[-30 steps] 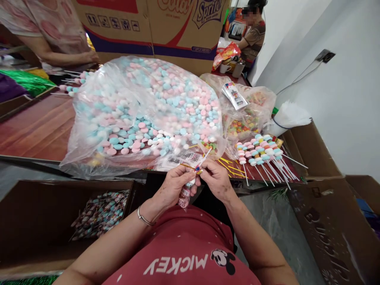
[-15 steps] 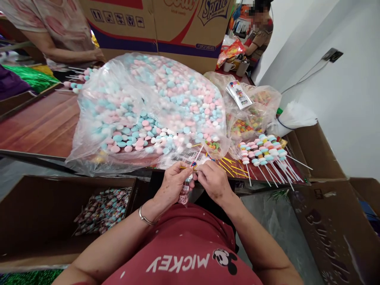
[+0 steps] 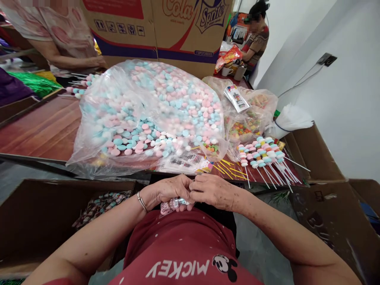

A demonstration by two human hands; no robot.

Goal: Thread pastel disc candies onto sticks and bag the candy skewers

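Note:
My left hand [image 3: 175, 190] is closed around a marshmallow skewer in a printed clear wrapper [image 3: 170, 206], held at my lap below the table edge. The wrapped part points left and pink and blue show through the film. Right against it, my right hand [image 3: 212, 191] is closed, fingertips pinched at the wrapper's neck end; what they grip is hidden behind the fingers. On the table just beyond lie printed clear wrappers [image 3: 184, 163] and several yellow twist ties [image 3: 224, 170]. Unwrapped marshmallow skewers [image 3: 263, 152] on white sticks are piled to the right.
A big clear bag of pink, blue and white marshmallows [image 3: 166, 103] covers the middle of the table [image 3: 38, 130]. Behind it stands a large carton [image 3: 127, 43]. An open box [image 3: 32, 213] of finished skewers sits lower left. Two people are at work beyond the table.
Both hands have come down and closer to my body. The wrapped skewer has turned from upright to pointing left. The yellow tie seen at my fingers earlier is now hidden.

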